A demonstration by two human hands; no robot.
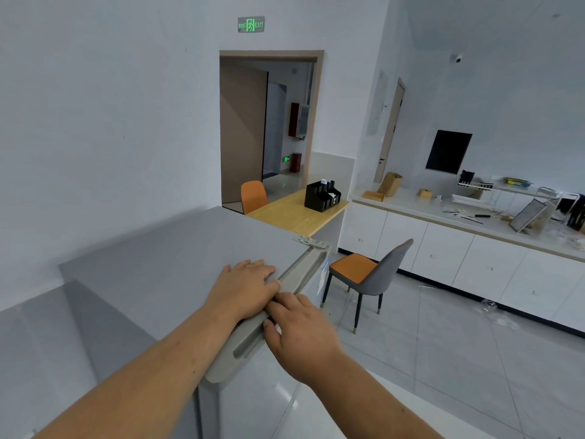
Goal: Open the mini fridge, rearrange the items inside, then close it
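Observation:
The grey mini fridge (164, 267) stands below me against the white wall, seen from above. Its door (262, 394) is shut, with a grey top trim holding a recessed handle slot (250, 343). My left hand (243, 286) lies flat on the fridge top beside the door's edge, fingers spread. My right hand (300, 331) rests over the door's top trim, fingers curled onto the rim near the slot. The inside of the fridge is hidden.
A grey chair with an orange seat (367, 274) stands on the tiled floor just right of the fridge. Behind are a wooden table (294, 213) with a black organizer (321, 196), an orange chair (253, 196), white cabinets (443, 251) under a cluttered counter, and an open doorway (269, 128).

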